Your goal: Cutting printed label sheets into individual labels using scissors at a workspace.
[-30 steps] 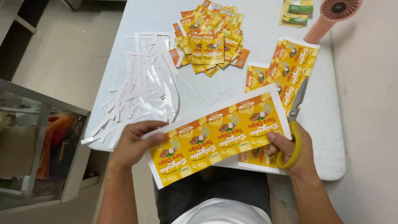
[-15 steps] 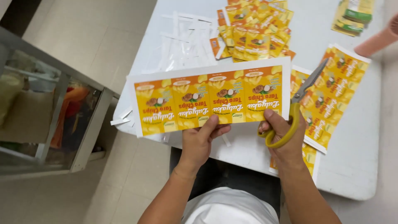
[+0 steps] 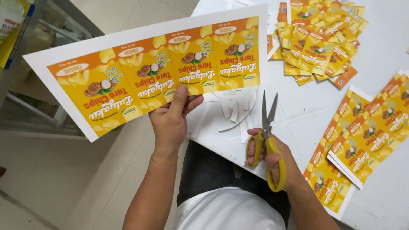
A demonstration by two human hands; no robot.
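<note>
Printed label strip (image 3: 153, 72): four yellow-orange panels, white border, long axis running left to right, tilted up toward the right, held above the table edge. Left hand (image 3: 172, 121): pinches its lower edge near mid-length, thumb on top. Scissors (image 3: 266, 136): yellow handles, blades slightly parted, tips pointing up, apparently just short of the strip's right end. Right hand (image 3: 277, 164): fingers curled through the handles. White table (image 3: 383, 187).

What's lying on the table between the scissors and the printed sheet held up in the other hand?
Head view: thin white paper offcuts lie between the scissors and the printed sheet.
</note>
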